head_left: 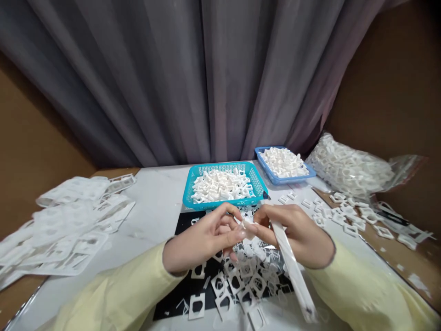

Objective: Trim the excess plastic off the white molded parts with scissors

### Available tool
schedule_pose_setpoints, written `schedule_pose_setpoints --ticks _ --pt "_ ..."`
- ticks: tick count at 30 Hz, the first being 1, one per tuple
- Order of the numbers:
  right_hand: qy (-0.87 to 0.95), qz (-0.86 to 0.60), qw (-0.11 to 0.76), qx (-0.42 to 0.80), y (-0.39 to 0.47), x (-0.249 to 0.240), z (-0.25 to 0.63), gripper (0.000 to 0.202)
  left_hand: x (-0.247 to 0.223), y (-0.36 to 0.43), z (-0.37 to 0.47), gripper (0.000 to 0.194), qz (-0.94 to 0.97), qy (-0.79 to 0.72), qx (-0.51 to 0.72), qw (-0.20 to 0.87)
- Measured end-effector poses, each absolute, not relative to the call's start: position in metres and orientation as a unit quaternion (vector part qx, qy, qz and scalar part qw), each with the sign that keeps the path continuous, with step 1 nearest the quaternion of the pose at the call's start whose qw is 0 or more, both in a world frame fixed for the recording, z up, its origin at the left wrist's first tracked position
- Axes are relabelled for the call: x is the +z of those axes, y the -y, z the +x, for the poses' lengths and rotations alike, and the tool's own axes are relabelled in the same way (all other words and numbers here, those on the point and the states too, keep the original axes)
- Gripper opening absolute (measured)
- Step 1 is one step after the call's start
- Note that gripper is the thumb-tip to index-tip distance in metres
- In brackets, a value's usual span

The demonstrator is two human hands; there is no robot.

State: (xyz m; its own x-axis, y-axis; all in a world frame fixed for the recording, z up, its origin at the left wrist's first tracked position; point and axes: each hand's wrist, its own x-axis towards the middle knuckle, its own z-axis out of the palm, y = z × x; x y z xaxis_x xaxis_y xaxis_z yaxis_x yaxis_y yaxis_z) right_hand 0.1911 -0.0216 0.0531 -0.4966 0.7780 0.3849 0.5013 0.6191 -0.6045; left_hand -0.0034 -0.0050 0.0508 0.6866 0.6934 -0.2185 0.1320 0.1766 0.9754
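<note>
Above the black mat, my left hand is closed in a pinch on a small white piece. My right hand meets it there, thumb and index finger touching the same piece. A long flat white stick, apparently wrapped in shiny film, is gripped in my right hand and slants down toward me; its far end is hidden by the fingers. Beneath both hands lies a heap of white cut-out frames and thin scraps, partly covered by the fingers.
Behind my hands stands a turquoise basket of white pieces, with a blue basket of similar pieces to its right. A clear bag and loose white rings lie at the right. White perforated sheets are piled at left.
</note>
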Motion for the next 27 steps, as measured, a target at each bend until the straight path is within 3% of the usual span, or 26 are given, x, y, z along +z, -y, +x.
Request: schedule_pose_setpoints --ticks 10,18,27 --pt "0.776 -0.382 0.368 0.342 0.038 0.07 0.197 0.021 0.054 0.014 0.0 0.003 0.613 -0.327 0.303 0.652" --pt "0.594 -0.374 0.336 0.627 0.024 0.062 0.195 0.037 0.039 -0.002 0.002 0.006 0.59 -0.259 0.366 0.671" --pt "0.556 -0.319 0.353 0.681 0.007 0.037 0.18 0.044 0.035 -0.005 0.005 0.002 0.507 -0.209 0.393 0.738"
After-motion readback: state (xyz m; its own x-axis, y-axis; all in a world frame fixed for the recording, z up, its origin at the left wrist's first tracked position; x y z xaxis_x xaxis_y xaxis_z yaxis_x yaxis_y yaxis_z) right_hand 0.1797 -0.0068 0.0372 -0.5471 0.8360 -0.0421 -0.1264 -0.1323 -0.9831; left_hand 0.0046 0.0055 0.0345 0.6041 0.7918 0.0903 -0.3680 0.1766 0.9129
